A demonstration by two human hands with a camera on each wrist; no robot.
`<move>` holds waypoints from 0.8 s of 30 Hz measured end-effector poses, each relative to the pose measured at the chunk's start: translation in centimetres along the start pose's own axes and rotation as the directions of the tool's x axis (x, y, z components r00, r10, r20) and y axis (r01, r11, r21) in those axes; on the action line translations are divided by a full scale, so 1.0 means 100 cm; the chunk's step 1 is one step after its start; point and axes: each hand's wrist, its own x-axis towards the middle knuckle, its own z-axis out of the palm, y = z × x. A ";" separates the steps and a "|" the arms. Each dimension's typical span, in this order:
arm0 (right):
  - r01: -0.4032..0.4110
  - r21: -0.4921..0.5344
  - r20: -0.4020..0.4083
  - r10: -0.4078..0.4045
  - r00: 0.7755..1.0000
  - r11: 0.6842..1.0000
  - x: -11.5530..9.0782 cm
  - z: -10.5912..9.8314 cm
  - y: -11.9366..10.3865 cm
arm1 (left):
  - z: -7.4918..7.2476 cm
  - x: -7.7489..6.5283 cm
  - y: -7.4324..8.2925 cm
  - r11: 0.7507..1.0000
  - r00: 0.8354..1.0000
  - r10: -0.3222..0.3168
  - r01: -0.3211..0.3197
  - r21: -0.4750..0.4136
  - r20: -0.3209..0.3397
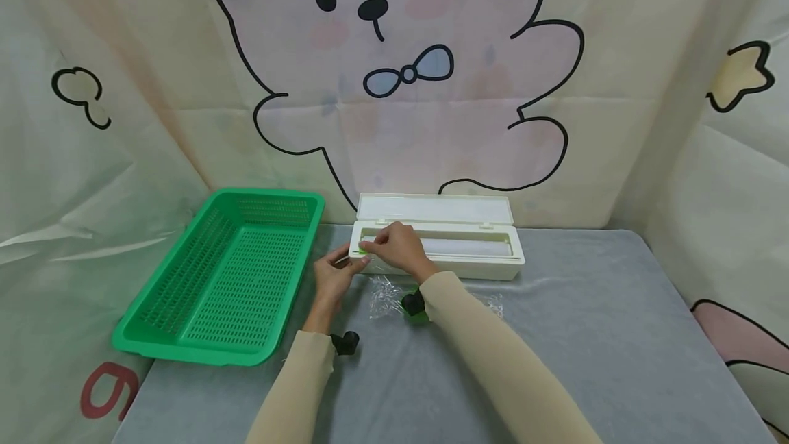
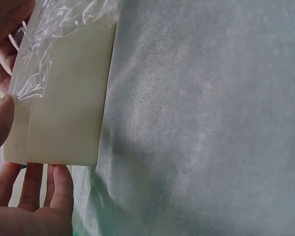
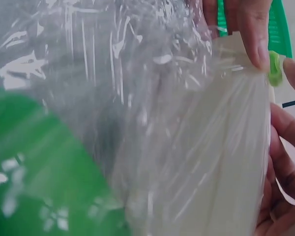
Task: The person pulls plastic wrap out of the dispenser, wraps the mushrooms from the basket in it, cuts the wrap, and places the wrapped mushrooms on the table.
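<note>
A white cling film dispenser (image 1: 437,269) stands at the back of the table with its lid raised, a white roll (image 1: 468,247) inside. My left hand (image 1: 333,281) grips its left end, the thumb over the front edge and the other fingers at the end wall, as the left wrist view shows. My right hand (image 1: 399,249) reaches across the top to the same end, its fingertips at a small green slide cutter (image 3: 275,69). Clear cling film (image 3: 172,123) hangs crumpled down the dispenser's front.
A round-edged green thing (image 3: 44,162) lies in front of the dispenser beneath clear film, mostly hidden by the right wrist in the head view. To the left stands a green plastic basket (image 1: 271,279). Grey cloth (image 1: 592,334) covers the table, and a printed curtain (image 1: 394,142) rises behind it.
</note>
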 end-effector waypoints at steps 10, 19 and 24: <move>-0.035 -0.069 -0.059 0.031 0.998 0.997 -0.001 0.007 -0.006 | -0.001 -0.001 0.000 1.000 1.000 -0.003 0.003 -0.023 -0.004; -0.066 -0.010 0.006 0.066 0.998 0.998 0.002 0.003 -0.009 | 0.001 0.000 0.001 1.000 0.999 -0.017 0.016 -0.025 -0.033; -0.048 -0.002 0.039 0.048 0.998 0.999 0.003 0.001 -0.008 | 0.002 0.000 0.001 0.999 0.999 -0.028 0.026 -0.030 -0.043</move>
